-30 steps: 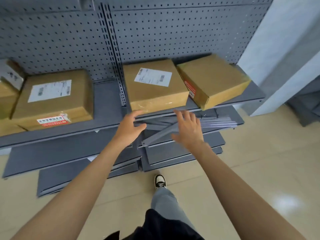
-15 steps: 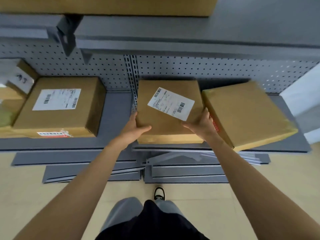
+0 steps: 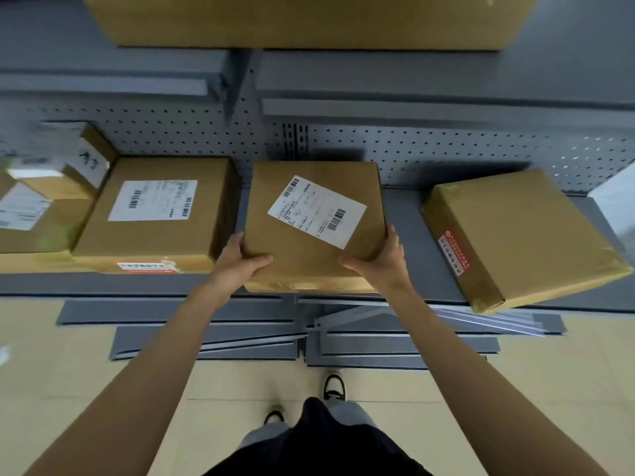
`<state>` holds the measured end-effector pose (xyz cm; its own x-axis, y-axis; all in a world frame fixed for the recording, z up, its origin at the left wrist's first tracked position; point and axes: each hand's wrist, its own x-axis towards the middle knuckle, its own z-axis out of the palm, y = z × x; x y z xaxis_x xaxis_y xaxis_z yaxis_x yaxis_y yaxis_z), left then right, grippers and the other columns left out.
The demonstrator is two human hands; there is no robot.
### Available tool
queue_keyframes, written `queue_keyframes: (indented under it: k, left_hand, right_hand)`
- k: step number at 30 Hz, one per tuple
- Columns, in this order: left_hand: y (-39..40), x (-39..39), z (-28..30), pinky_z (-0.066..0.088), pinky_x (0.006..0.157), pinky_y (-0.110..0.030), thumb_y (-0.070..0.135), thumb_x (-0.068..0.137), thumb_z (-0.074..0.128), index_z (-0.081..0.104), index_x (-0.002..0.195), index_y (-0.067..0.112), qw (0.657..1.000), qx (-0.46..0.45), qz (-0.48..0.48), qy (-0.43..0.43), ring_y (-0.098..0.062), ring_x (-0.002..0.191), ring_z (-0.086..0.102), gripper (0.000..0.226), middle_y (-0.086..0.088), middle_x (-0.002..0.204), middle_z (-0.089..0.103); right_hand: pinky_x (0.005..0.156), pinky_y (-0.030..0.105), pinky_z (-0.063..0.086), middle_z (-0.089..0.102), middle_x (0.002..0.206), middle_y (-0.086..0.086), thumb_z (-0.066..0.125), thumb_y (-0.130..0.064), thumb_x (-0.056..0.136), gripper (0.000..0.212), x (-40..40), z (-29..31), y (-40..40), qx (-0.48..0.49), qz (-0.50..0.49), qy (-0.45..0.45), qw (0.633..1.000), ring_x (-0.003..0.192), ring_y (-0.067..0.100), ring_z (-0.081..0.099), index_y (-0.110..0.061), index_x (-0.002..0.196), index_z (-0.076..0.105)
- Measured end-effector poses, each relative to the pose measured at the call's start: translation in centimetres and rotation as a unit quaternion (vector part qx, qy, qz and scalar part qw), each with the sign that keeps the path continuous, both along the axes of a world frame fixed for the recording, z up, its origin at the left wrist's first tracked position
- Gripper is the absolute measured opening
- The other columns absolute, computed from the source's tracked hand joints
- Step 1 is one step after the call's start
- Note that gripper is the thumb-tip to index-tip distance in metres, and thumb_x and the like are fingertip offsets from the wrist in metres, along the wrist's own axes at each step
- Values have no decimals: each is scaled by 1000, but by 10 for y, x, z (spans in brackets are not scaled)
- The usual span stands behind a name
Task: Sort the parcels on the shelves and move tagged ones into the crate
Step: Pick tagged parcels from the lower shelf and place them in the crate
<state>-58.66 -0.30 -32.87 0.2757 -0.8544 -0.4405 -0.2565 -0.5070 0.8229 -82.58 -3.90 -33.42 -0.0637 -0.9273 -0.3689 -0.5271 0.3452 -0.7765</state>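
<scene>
Both hands have closed in from open air below the shelf and now grip the labelled parcel [image 3: 314, 225] at the shelf's [image 3: 409, 235] front edge, left hand [image 3: 240, 262] and right hand [image 3: 381, 261] clamping opposite sides with thumbs on top. Likely the pick-up step: next, lift it clear and carry it to the crate, not in view. Five parcels show on this shelf; a sixth sits above.

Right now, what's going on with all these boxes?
A person is sorting parcels on a grey shelf. Both hands grip the middle box, which carries a white label: the left hand at its left edge, the right hand at its right edge. Another labelled box sits to its left, and a tilted box overhangs the shelf edge to its right.
</scene>
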Motion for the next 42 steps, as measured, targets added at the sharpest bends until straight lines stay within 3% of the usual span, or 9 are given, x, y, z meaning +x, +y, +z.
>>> queue_keyframes:
  k: [3,9,13,18,24,29,32,37,42]
  left_hand:
    - [7,35,5,37,105,-34,15,81,69,21,146,12,1000,19,8,3,-23,122,47,81,-6,138,46]
    - [15,61,12,34,96,-23,7,64,82,25,142,16,993,21,-118,-12,-15,116,46,96,6,124,48]
    - [16,53,2,33,105,-36,18,67,81,20,146,9,972,15,-134,-193,-29,129,38,101,-9,139,41]
    - [20,27,-4,38,97,-46,15,70,74,31,140,13,899,-29,-104,-425,-39,117,34,82,-22,132,37]
    - [-6,-40,6,23,108,-51,19,66,73,15,145,20,913,-110,-208,-333,-38,134,8,97,-16,148,9]
    - [-18,-120,10,18,111,-48,19,74,67,17,145,21,907,-141,-307,-251,-34,138,4,87,-14,150,9]
    - [-26,-166,2,21,111,-45,20,75,64,21,144,21,904,-132,-316,-257,-34,136,9,81,-13,149,14]
    - [-37,-237,-6,14,115,-44,23,79,63,30,141,15,874,-176,-245,-380,-33,140,11,70,-16,146,24]
    - [-36,-291,-13,24,108,-37,19,81,62,30,141,17,934,-107,-190,-285,-31,131,20,68,-14,142,29]
  right_hand:
    - [108,44,32,28,148,6,83,-32,66,116,31,2,0,3,27,-22,999,136,26,31,-17,151,5]
    - [103,35,39,34,145,7,80,-22,71,106,45,-2,-5,37,22,-68,997,132,25,37,-19,150,10]
    - [103,35,38,39,143,4,74,-22,78,100,43,-4,-1,55,41,-53,996,129,26,42,-20,150,5]
    - [113,43,28,29,153,7,65,-39,84,94,29,3,13,-1,43,51,998,139,28,30,-16,151,4]
    - [109,48,26,32,148,14,67,-37,81,83,-56,21,26,-100,-48,342,933,133,38,30,-9,145,23]
    - [116,54,15,4,158,14,71,-42,75,109,-130,12,35,-30,129,555,821,143,41,6,-22,150,-5]
    - [111,62,16,-4,157,16,72,-42,73,114,-149,-7,32,-10,170,579,798,141,46,3,-26,149,-12]
    - [103,73,14,-5,157,19,67,-31,79,103,-175,-31,29,-51,204,594,776,138,54,2,-25,150,-7]
    - [92,68,41,34,150,18,45,-25,95,56,-191,-35,23,-130,228,633,729,127,52,39,-30,147,27]
